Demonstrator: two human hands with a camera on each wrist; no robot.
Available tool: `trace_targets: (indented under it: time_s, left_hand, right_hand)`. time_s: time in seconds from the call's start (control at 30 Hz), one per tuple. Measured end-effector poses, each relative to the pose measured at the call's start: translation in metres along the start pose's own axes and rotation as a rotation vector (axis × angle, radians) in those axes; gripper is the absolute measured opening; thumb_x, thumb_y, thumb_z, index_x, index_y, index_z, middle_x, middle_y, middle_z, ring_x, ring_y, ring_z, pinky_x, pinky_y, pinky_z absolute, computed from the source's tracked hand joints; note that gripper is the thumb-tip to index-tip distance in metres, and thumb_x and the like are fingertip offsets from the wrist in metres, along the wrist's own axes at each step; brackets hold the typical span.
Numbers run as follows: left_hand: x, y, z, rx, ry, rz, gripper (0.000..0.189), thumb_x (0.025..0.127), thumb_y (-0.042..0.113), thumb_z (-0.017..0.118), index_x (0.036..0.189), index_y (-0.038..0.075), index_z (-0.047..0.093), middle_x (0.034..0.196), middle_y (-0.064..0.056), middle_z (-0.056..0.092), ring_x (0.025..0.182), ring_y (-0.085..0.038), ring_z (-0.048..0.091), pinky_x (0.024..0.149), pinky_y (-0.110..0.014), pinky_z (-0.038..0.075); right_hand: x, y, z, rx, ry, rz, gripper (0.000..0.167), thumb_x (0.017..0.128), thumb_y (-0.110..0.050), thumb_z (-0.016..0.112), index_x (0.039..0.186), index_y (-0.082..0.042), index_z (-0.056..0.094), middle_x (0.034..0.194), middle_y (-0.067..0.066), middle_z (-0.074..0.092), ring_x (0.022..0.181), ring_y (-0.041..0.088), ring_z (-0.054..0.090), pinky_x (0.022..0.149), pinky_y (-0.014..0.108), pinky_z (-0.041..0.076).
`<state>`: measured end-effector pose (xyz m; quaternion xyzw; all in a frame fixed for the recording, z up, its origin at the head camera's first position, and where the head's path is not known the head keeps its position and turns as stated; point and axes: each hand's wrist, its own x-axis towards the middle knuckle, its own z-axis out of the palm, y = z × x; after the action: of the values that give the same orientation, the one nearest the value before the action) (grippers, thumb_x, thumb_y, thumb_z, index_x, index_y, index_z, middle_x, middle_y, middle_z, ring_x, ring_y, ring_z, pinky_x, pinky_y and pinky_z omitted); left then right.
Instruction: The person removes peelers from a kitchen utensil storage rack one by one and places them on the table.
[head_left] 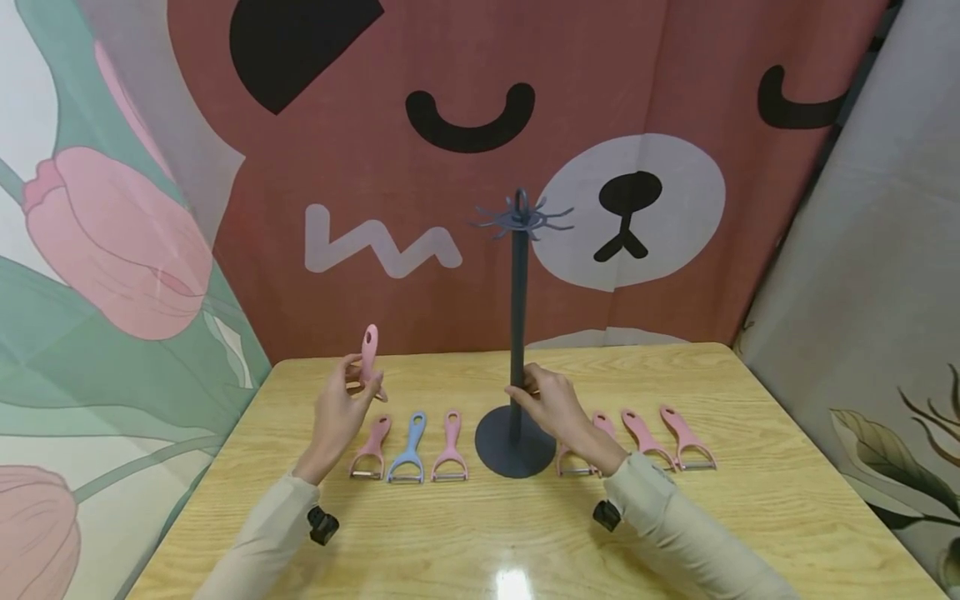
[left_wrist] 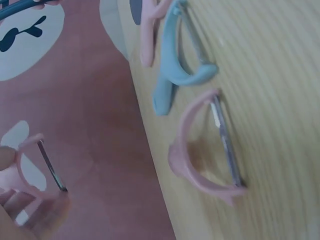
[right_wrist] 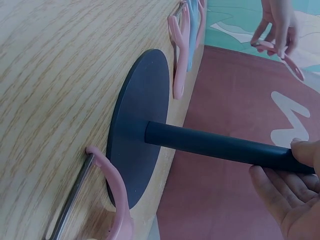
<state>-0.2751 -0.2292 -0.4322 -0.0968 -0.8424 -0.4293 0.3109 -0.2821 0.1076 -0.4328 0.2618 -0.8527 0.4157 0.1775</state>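
Observation:
My left hand holds a pink peeler above the table's left side, its handle pointing up. In the left wrist view the fingers are around the held peeler's head, near its blade. My right hand grips the lower pole of a dark utensil stand, fingers and thumb around it in the right wrist view. The stand is upright, with a round base and a ring of hooks on top. Nothing hangs from these hooks.
Left of the stand lie a pink peeler, a blue peeler and another pink peeler. To its right lie more pink peelers, partly behind my right forearm. A printed curtain hangs behind the wooden table.

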Motion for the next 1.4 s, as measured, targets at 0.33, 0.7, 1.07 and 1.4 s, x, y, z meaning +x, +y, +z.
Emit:
trace_targets:
  time_s: [0.33, 0.7, 1.07, 1.4]
  left_hand:
    - [-0.012, -0.02, -0.021, 0.221, 0.039, -0.017, 0.037, 0.088, 0.012, 0.076, 0.117, -0.006, 0.061, 0.088, -0.018, 0.069, 0.074, -0.031, 0.064, 0.064, -0.043, 0.05]
    - [-0.019, -0.029, -0.034, 0.404, -0.08, -0.08, 0.037, 0.086, 0.016, 0.077, 0.111, -0.008, 0.064, 0.089, -0.023, 0.067, 0.075, -0.037, 0.065, 0.061, -0.054, 0.05]
    - [-0.029, -0.04, -0.041, 0.609, -0.365, -0.193, 0.039, 0.088, 0.024, 0.074, 0.103, -0.01, 0.063, 0.078, -0.016, 0.062, 0.058, -0.029, 0.057, 0.047, -0.045, 0.046]
    - [-0.033, -0.046, -0.036, 0.702, -0.537, -0.289, 0.035, 0.087, 0.028, 0.075, 0.096, -0.004, 0.063, 0.075, -0.013, 0.059, 0.061, -0.027, 0.054, 0.05, -0.042, 0.045]
  right_hand:
    - [0.0, 0.0, -0.001, 0.004, -0.001, 0.011, 0.015, 0.092, -0.015, 0.073, 0.1, -0.003, 0.066, 0.083, 0.004, 0.069, 0.076, 0.017, 0.07, 0.064, 0.027, 0.058]
    - [-0.001, 0.001, -0.002, -0.002, 0.004, 0.02, 0.015, 0.092, -0.014, 0.073, 0.1, -0.003, 0.066, 0.083, 0.004, 0.069, 0.076, 0.017, 0.07, 0.065, 0.028, 0.058]
    - [0.0, 0.003, -0.001, 0.0, -0.006, 0.012, 0.018, 0.092, -0.015, 0.072, 0.102, -0.001, 0.066, 0.084, 0.005, 0.069, 0.078, 0.019, 0.071, 0.066, 0.028, 0.059]
    - [-0.001, 0.002, 0.001, 0.006, -0.002, 0.001, 0.018, 0.092, -0.015, 0.073, 0.102, -0.001, 0.066, 0.084, 0.005, 0.07, 0.077, 0.018, 0.071, 0.065, 0.027, 0.058]
